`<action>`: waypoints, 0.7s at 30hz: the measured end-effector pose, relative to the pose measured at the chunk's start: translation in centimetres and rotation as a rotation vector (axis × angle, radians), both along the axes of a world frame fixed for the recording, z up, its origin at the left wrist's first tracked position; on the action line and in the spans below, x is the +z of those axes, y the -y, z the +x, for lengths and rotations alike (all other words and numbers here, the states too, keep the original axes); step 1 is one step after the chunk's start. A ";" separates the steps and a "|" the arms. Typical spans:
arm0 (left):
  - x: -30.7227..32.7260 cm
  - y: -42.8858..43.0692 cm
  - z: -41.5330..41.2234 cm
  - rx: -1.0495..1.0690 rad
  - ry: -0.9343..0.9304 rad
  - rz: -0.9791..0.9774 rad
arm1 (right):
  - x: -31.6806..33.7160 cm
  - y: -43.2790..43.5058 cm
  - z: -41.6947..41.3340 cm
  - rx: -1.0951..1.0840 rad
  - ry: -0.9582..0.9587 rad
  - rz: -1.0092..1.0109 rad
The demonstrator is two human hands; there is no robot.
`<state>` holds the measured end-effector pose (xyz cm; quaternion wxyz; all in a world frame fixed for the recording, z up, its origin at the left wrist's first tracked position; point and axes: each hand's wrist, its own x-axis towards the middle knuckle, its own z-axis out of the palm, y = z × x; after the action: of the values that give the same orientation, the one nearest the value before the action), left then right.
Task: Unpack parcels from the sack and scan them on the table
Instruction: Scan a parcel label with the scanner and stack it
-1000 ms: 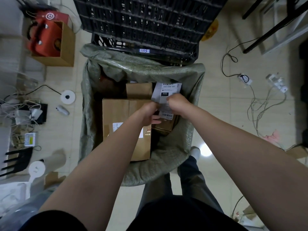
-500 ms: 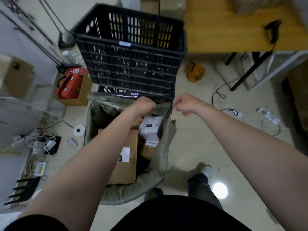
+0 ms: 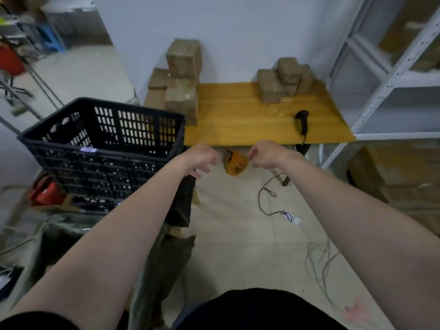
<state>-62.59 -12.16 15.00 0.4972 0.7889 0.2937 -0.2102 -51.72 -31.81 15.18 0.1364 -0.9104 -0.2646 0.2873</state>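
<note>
Gripping sack (image 3: 166,258) edge: left hand (image 3: 201,158); right hand (image 3: 264,154) curled, hold unclear; crate label (image 3: 88,150) blurred.

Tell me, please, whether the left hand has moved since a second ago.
Yes: the left hand rose out of the sack to the top rim of the black crate.

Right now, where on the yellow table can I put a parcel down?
The middle of the table is bare, from the cardboard box stack at its left end across to the barcode scanner, right down to the front edge. It is crowded at the left end and in the back right corner, where a pile of boxes sits.
</note>
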 end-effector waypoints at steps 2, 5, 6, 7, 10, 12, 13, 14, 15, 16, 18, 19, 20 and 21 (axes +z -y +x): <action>0.1 0.7 3.3 -0.011 0.021 0.001 | 0.3 1.5 3.4 -0.032 0.022 0.022; -0.3 1.1 8.3 -0.004 0.049 -0.013 | 0.1 2.9 8.5 -0.055 0.061 0.034; -0.7 1.2 10.1 -0.001 0.052 -0.018 | -0.2 3.2 10.3 -0.065 0.069 0.035; -1.1 1.2 12.1 0.000 0.057 -0.022 | -0.6 3.4 12.2 -0.081 0.068 0.042; -3.0 0.9 19.1 0.009 0.070 -0.050 | -2.3 3.5 18.9 -0.135 0.067 0.073; -4.3 0.4 24.8 -0.008 0.065 -0.068 | -3.6 3.2 24.3 -0.175 0.077 0.086; -5.0 0.0 28.0 -0.013 0.064 -0.069 | -4.3 2.8 27.3 -0.199 0.088 0.093; -5.6 -0.5 31.4 -0.020 0.067 -0.067 | -5.0 2.3 30.5 -0.223 0.103 0.097; -6.2 -1.0 35.0 -0.036 0.075 -0.062 | -5.7 1.7 33.8 -0.248 0.118 0.096; -6.9 -1.6 38.9 -0.058 0.091 -0.057 | -6.5 1.0 37.5 -0.270 0.134 0.095; -8.2 -2.8 46.7 -0.078 0.114 -0.053 | -8.0 -0.7 44.5 -0.330 0.150 0.095; -8.6 -3.4 50.6 -0.081 0.117 -0.057 | -8.6 -1.8 48.1 -0.365 0.149 0.092; -8.9 -4.0 53.8 -0.088 0.118 -0.065 | -8.9 -2.6 50.8 -0.391 0.142 0.095; -9.1 -4.7 57.3 -0.101 0.110 -0.076 | -9.2 -3.6 53.8 -0.411 0.131 0.104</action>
<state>-5.32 -7.50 5.91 0.5308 0.7936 0.2178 -0.2024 2.13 -28.19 6.01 0.2213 -0.9537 -0.0962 0.1796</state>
